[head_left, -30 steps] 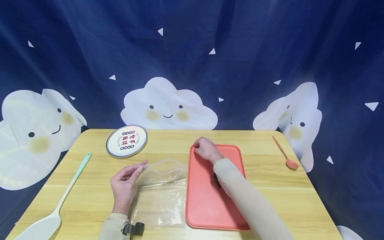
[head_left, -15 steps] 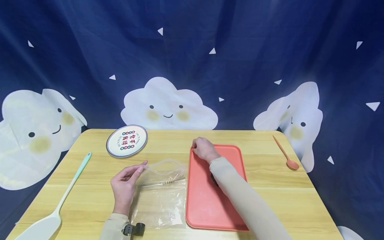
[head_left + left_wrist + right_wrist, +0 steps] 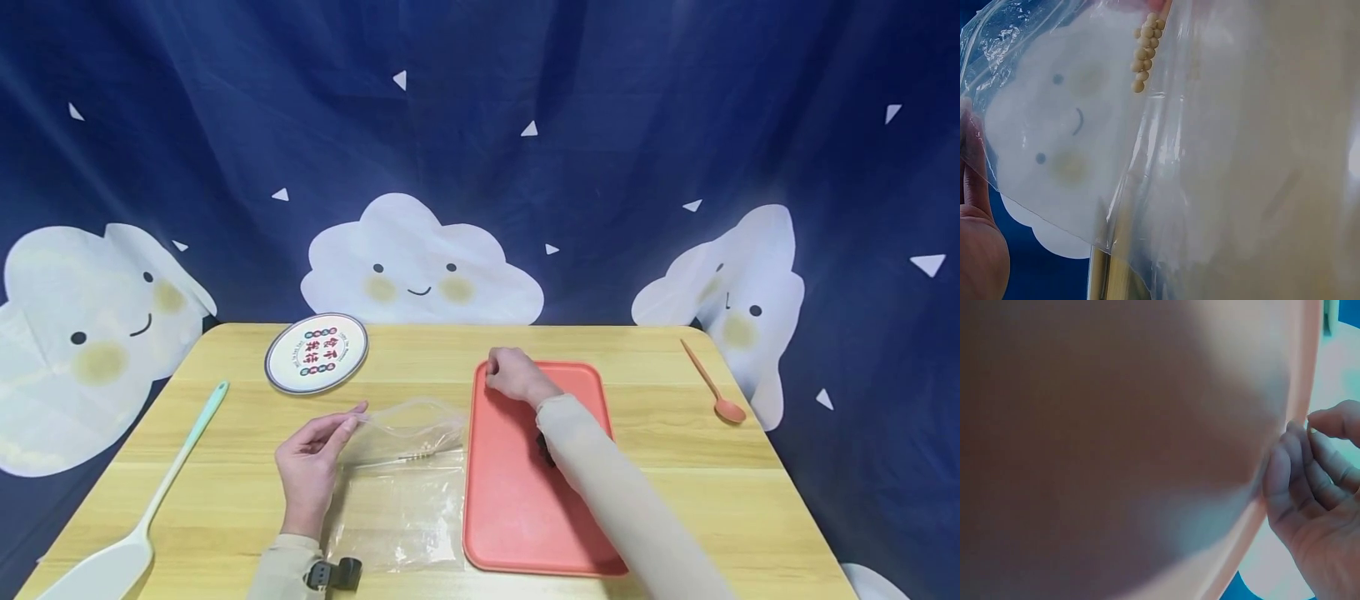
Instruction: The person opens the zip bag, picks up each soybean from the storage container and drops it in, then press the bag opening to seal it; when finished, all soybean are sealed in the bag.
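My left hand (image 3: 313, 458) pinches the mouth edge of a clear zip bag (image 3: 401, 517), which lies on the table with its mouth partly raised. A short row of round soybeans (image 3: 1146, 50) shows through the bag's film in the left wrist view. My right hand (image 3: 519, 375) is over the far left corner of a coral red tray (image 3: 517, 500). In the right wrist view, a tiny pale yellow soybean (image 3: 1313, 430) shows between its thumb and forefinger, while the other fingers bend at the tray's rim. My right forearm covers part of the tray.
On the left lie a white plate (image 3: 281, 367) with printed characters and a long spatula (image 3: 180, 462) with a mint handle. An orange spoon (image 3: 729, 410) rests at the table's right side. A blue cloud-print curtain (image 3: 480, 150) hangs behind the table.
My right hand shifts slightly to the right and nearer at the tray's far left corner. The left hand and the bag stay as they were.
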Available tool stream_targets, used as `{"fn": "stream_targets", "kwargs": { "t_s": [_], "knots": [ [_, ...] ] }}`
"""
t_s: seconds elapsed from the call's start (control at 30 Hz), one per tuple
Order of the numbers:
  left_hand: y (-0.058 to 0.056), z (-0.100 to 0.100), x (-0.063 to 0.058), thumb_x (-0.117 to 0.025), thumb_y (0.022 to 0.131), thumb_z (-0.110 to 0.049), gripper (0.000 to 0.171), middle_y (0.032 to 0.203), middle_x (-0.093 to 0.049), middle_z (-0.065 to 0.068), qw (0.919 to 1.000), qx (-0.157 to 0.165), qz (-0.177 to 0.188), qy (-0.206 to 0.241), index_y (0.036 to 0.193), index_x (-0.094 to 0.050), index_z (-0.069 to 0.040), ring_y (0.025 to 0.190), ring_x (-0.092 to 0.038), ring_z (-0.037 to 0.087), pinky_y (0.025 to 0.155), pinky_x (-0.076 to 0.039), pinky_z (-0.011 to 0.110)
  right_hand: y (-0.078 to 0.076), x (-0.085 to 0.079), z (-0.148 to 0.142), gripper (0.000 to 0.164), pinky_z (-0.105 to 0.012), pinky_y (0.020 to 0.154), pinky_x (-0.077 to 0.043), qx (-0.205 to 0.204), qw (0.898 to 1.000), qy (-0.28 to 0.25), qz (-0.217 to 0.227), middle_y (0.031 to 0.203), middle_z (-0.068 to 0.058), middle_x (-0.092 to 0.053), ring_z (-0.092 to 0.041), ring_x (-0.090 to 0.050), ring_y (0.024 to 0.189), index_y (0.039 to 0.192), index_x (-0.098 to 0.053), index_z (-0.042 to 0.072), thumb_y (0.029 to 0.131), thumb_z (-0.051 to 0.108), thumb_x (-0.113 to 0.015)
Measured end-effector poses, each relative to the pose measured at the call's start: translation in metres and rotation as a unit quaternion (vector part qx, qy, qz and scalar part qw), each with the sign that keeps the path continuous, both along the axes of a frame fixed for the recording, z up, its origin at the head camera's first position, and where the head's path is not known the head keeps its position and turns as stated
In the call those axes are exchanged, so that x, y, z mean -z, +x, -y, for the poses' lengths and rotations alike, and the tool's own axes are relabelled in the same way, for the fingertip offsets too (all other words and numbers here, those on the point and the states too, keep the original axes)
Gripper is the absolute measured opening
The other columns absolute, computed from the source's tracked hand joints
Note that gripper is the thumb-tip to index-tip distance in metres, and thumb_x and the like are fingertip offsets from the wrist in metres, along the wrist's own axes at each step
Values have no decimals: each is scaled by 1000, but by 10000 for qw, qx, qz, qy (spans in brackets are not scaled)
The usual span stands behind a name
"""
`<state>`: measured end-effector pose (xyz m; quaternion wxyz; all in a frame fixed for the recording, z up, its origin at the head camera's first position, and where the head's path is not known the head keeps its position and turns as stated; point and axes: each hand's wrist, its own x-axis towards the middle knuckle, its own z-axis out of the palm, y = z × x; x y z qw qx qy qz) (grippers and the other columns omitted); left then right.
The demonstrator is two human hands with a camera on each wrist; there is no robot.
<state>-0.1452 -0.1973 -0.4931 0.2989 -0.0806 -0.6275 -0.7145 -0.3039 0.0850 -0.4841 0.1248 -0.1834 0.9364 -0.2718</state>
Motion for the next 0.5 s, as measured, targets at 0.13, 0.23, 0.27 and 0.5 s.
{"fn": "stream_targets", "kwargs": {
  "t_s": [0.13, 0.23, 0.27, 0.5],
  "knots": [
    [0, 0, 0, -69, 84, 14, 9, 94, -67, 31, 10000, -9, 43, 5, 92, -66, 18, 90, -71, 28, 81, -57, 32, 4, -1, -9, 10, -29, 69, -48, -24, 9989, -469, 40, 82, -1, -60, -17, -55, 78, 88, -58, 9, 89, 2, -65],
    [0, 0, 0, -69, 84, 15, 9, 95, -67, 32, 10000, 22, 18, 46, 92, -65, 19, 91, -71, 28, 81, -56, 32, 7, -4, -15, 13, -28, 68, -47, -65, 9974, -721, -41, 81, 0, -59, -16, -55, 76, 87, -56, 10, 87, 0, -64],
    [0, 0, 1, -68, 84, 15, 10, 95, -67, 32, 10000, 37, 10, 65, 92, -65, 19, 91, -71, 29, 82, -56, 32, 8, -5, -16, 14, -29, 68, -47, -86, 9969, -780, -79, 80, 0, -59, -16, -54, 75, 87, -56, 11, 87, 0, -64],
    [0, 0, 0, -70, 84, 13, 9, 95, -67, 31, 9997, -99, 211, -34, 92, -67, 17, 90, -71, 28, 82, -56, 32, 21, -15, -31, 12, -30, 68, -47, -169, 9928, -1120, -380, 78, 0, -57, -16, -53, 74, 87, -57, 12, 86, 2, -63]
  ]
}}
